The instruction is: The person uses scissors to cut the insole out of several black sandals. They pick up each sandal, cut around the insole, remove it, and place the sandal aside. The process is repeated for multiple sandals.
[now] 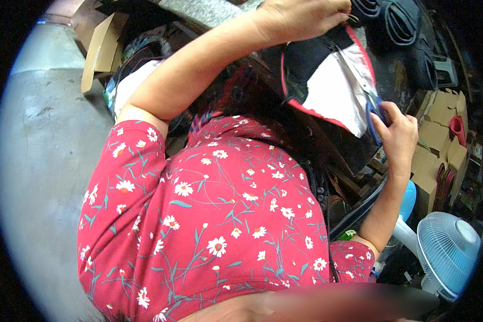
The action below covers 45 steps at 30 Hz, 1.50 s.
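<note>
My left hand is closed at the top of the view, its fingers pinching the far end of a black and white fabric piece with red edging. The cloth hangs from it over a dark work surface, and a short thread end sticks out by the fingertips. In my right hand are scissors with blue handles, the fingers closed around the loops. Their blades point up and away across the white side, near the red edge. Whether the blades are parted or touch the cloth is too small to tell.
An open cardboard box stands at the far left beside grey floor. Dark folded material lies at the far right. Several cardboard boxes and a blue and white fan are to the right of my right arm.
</note>
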Motion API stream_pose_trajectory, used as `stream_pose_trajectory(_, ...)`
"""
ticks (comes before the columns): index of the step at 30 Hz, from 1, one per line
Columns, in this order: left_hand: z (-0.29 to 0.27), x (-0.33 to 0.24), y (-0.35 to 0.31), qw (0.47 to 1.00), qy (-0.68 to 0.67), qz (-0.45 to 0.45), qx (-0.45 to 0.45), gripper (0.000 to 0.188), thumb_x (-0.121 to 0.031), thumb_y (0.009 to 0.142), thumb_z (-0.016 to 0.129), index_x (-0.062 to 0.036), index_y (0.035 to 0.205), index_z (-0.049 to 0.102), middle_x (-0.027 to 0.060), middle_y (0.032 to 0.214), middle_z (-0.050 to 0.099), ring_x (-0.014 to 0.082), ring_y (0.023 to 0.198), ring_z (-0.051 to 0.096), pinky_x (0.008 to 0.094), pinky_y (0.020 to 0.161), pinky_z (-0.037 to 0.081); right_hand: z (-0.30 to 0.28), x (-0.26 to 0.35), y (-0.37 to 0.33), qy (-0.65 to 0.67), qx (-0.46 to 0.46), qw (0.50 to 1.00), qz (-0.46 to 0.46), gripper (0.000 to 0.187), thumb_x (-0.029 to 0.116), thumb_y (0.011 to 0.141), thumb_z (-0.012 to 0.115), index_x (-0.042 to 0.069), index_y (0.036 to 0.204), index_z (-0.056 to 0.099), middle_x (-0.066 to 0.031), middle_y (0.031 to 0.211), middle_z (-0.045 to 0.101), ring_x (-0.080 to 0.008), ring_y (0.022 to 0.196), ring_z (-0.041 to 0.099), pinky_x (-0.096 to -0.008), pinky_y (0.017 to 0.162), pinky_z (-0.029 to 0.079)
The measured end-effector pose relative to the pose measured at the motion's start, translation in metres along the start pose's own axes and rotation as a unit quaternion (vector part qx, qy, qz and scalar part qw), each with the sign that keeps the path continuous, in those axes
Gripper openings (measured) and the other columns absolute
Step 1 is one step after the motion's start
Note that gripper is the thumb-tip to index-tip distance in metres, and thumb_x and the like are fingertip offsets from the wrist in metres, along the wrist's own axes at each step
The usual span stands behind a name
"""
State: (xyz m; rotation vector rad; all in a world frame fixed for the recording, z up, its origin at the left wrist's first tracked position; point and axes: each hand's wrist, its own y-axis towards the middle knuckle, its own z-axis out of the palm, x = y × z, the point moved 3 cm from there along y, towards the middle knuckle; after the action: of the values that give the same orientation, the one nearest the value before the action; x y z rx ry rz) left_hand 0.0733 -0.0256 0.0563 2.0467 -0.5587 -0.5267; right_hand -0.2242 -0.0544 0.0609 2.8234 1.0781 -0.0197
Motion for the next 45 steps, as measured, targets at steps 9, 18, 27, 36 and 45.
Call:
stream_pose_trajectory(9,-0.023,0.019,-0.043,0.955,-0.04,-0.288,0.058,0.022,-0.005,0.081,0.057,-0.0012,0.092,0.076,0.0189,0.097,0.073,0.0348,0.094,0.071,0.0418,0.088,0.055,0.002,0.037,-0.023,0.069,0.013,0.991,-0.112,0.035,0.032,0.075,0.085,0.013,0.102,0.073,-0.0068,0.076,0.07,-0.026,0.069,0.062,-0.0388,0.081,0.045)
stream_pose_trajectory(18,-0.012,-0.029,-0.034,0.993,0.064,-0.039,0.092,0.02,-0.008,0.084,0.062,-0.0063,0.103,0.069,0.0282,0.142,0.051,0.0453,0.133,0.048,0.0527,0.11,0.039,0.01,0.006,-0.015,0.004,0.017,1.0,-0.008,0.035,0.037,0.078,0.082,0.016,0.106,0.073,-0.0069,0.076,0.069,-0.0263,0.073,0.061,-0.0391,0.077,0.047)
stream_pose_trajectory(27,0.011,-0.036,-0.042,0.961,0.085,-0.056,0.258,0.016,-0.023,0.077,0.068,-0.009,0.073,0.075,0.0227,0.157,0.039,0.0421,0.147,0.033,0.0686,0.111,0.028,0.007,-0.011,-0.028,0.034,0.025,0.999,0.033,0.032,0.037,0.08,0.081,0.016,0.104,0.075,-0.007,0.077,0.07,-0.0278,0.075,0.06,-0.04,0.074,0.049)
stream_pose_trajectory(36,0.03,-0.049,-0.052,0.976,0.126,-0.072,0.163,0.015,-0.022,0.077,0.065,-0.0112,0.069,0.071,0.0208,0.156,0.042,0.0366,0.146,0.038,0.0664,0.115,0.023,0.024,-0.007,-0.028,0.077,0.058,0.994,0.051,0.031,0.037,0.082,0.078,0.016,0.105,0.074,-0.0084,0.077,0.071,-0.0297,0.074,0.062,-0.0424,0.074,0.05)
stream_pose_trajectory(45,0.039,-0.055,-0.059,0.981,0.147,-0.032,0.125,0.015,-0.02,0.081,0.062,-0.0069,0.077,0.068,0.0221,0.147,0.05,0.0332,0.137,0.047,0.0581,0.112,0.029,0.023,-0.003,-0.029,0.067,0.044,0.995,0.053,0.032,0.038,0.082,0.079,0.016,0.105,0.074,-0.0075,0.076,0.071,-0.0286,0.075,0.061,-0.0415,0.073,0.05)
